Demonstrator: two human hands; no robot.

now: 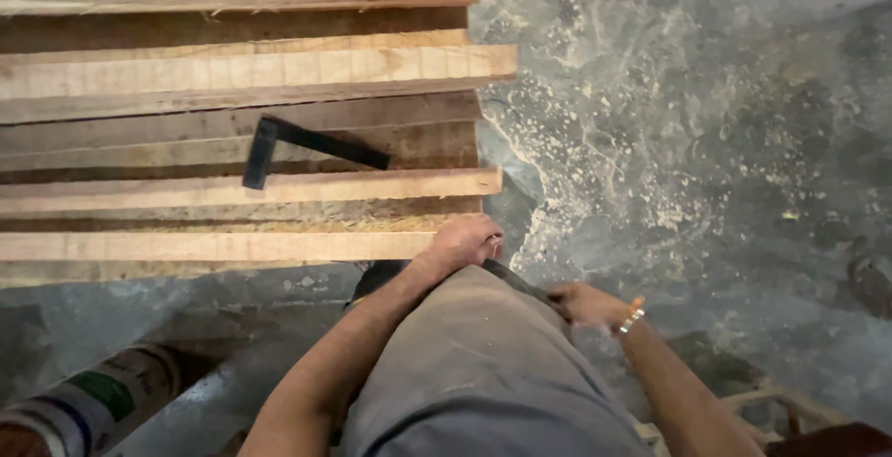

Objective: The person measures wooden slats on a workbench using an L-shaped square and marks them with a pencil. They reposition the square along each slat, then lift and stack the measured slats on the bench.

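Rough-sawn plank (pixel 214 246) end gripped by curled left hand (pixel 462 241); right hand (pixel 585 304) loosely curled.

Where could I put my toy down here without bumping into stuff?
The dusty grey floor right of the stacked planks is bare. The planks left of the black square are free too. It is crowded near the left hand and right hand.
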